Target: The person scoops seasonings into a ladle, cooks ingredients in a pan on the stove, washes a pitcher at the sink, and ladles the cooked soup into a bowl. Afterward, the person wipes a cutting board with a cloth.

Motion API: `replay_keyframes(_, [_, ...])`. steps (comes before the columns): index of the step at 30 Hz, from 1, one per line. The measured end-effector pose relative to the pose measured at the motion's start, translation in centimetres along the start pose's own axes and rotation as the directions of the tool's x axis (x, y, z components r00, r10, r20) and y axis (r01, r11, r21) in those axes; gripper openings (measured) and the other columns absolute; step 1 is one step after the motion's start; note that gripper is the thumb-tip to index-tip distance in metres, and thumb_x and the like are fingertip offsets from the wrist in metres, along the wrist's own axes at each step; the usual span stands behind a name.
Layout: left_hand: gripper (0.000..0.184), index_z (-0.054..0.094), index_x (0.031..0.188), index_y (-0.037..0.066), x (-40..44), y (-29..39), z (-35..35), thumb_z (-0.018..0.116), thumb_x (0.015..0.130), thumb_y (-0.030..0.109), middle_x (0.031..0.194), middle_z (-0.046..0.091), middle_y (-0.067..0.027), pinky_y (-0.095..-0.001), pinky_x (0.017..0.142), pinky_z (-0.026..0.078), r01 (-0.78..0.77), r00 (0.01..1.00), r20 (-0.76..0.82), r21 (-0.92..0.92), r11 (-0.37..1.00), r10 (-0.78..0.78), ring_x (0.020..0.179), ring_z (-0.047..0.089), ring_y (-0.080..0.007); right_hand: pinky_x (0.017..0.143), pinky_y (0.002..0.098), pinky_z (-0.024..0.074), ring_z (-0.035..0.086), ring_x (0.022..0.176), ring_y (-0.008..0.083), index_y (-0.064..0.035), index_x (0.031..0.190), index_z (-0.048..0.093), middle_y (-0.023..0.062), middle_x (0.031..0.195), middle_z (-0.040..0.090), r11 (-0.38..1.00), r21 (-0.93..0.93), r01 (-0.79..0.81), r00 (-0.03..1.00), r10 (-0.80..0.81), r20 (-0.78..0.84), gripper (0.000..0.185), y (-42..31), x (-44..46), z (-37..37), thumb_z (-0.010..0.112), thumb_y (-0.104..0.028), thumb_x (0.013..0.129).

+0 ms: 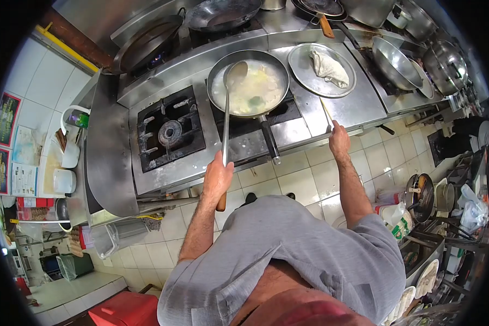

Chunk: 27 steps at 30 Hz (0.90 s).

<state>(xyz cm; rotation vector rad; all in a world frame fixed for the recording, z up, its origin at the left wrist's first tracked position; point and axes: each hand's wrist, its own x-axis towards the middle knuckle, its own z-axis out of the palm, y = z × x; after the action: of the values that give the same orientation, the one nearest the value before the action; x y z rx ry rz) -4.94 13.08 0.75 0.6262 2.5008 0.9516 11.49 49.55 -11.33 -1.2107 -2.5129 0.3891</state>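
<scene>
My left hand [218,176] is closed around the handle of a long metal ladle [226,119], whose wooden end sticks out below my fist. The ladle's bowl rests over the left side of a deep frying pan [266,114] holding a steaming, pale yellowish liquid [261,87] with a green patch. The pan sits on the right burner, its black handle pointing towards me. At the counter's front edge, my right hand [339,139] has curled fingers beside a thin yellowish stick [325,110]; whether it grips the stick is unclear.
Right of the pan stands a round metal tray [297,76] with a folded white cloth [330,69]. A bare burner [170,133] is on the left. Woks [223,13] line the back, and a metal bowl [396,64] and pots stand at right. Tiled floor [293,183] lies below.
</scene>
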Motion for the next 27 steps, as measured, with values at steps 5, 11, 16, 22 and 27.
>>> replay_keyframes(5, [0.024,0.051,0.091,0.002,0.3,2.4,-1.3,0.058,0.081,0.022,0.062,0.046,0.0003,-0.0244,0.038,0.038,0.265,0.938,0.335,-0.534,0.803,-0.087,0.045,0.047,-0.0078,0.07,0.0457,0.0469,0.056,0.085,0.0364,-0.0145,0.118,0.05,0.0172,0.092,0.055,0.999,0.031,-0.021,0.998,0.02,0.054,0.037,-0.5,0.1,0.2,0.051,-0.01,0.081])
replay_keyframes(11, [0.022,0.053,0.092,0.005,0.6,3.9,-0.5,0.058,0.084,0.024,0.068,0.051,-0.0002,-0.0241,0.043,0.04,0.428,0.89,0.455,-0.821,0.377,-0.022,0.05,0.049,-0.0088,0.064,0.038,0.0463,0.057,0.078,0.0311,-0.0033,0.102,0.058,0.019,0.086,0.055,0.967,-0.039,0.252,0.939,-0.254,-0.232,0.029,-4.8,-1.1,-1.3,0.056,-0.026,0.083])
replay_keyframes(16, [0.033,0.056,0.092,0.004,2.1,3.0,5.1,0.054,0.086,0.036,0.081,0.051,-0.0066,-0.032,0.057,0.045,0.151,0.98,0.198,-0.652,0.743,-0.025,0.068,0.052,-0.0177,0.06,0.0348,0.0471,0.059,0.064,0.021,-0.0064,0.092,0.055,0.0044,0.072,0.058,0.253,0.535,-0.806,0.39,-0.451,0.803,0.047,-17.4,-9.5,-10.6,0.041,-0.052,0.089])
replay_keyframes(22, [0.039,0.06,0.096,0.002,2.1,3.6,4.8,0.046,0.091,0.038,0.095,0.053,-0.0089,-0.0285,0.068,0.043,-0.335,0.941,-0.111,-0.433,0.837,0.319,0.079,0.051,-0.0158,0.044,0.0284,0.0425,0.052,0.05,0.0121,-0.0063,0.099,0.045,0.0031,0.063,0.049,-0.003,0.456,-0.89,0.411,-0.438,0.8,0.022,-19.4,-9.9,-10.1,0.054,-0.022,0.086])
replay_keyframes(27, [0.039,0.046,0.115,0.008,2.7,-0.1,9.1,0.05,0.09,0.037,0.091,0.053,-0.0036,-0.0316,0.072,0.046,0.29,0.949,0.312,-0.79,0.541,-0.054,0.08,0.054,-0.0137,0.043,0.0368,0.0442,0.056,0.049,0.0244,-0.0001,0.106,0.04,0.0126,0.066,0.055,0.802,0.572,-0.171,0.742,-0.277,0.61,0.034,-13.5,-9.0,-10.4,0.055,-0.006,0.076])
